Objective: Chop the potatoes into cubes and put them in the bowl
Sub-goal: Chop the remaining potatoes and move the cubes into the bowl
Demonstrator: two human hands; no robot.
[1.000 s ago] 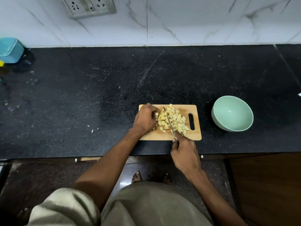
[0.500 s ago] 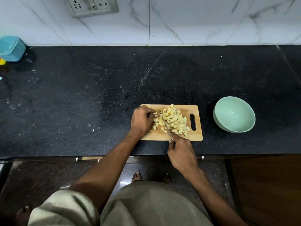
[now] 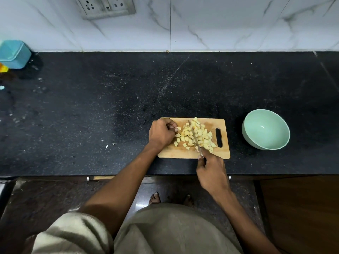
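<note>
Steel knife (image 3: 196,142) being gripped by the right hand (image 3: 212,171), fingers wrapped fully around the handle at the near edge of the cutting board (image 3: 172,153). Blade running away from the body, tip reaching into the pile of potato cubes (image 3: 196,134); handle itself hidden inside the fist.

Left hand (image 3: 161,133) resting on the left part of the board, fingers curled inward, fingertips lying against the left edge of the pile. Not possible to tell whether a piece is being pinched under the fingertips or merely being touched.

Potato cubes lying in a loose heap on the centre and right of the board, pale yellow, irregular in size; a few single pieces lying apart on the near-left side of the heap. Heap ending just beside the slotted handle hole (image 3: 218,137) at the right end of the board.

Wooden board lying flat on the black speckled counter (image 3: 91,116), close to its front edge.

Pale green bowl (image 3: 266,114) standing upright on the counter, to the right of the board and apart from it, holding no potato.

Blue container (image 3: 13,54) sitting at the far left against the wall. White marbled wall tiles (image 3: 220,22) running along the back, with a switch and socket plate (image 3: 106,6) mounted at upper left. Bare feet (image 3: 155,197) showing on the floor below the counter edge.
</note>
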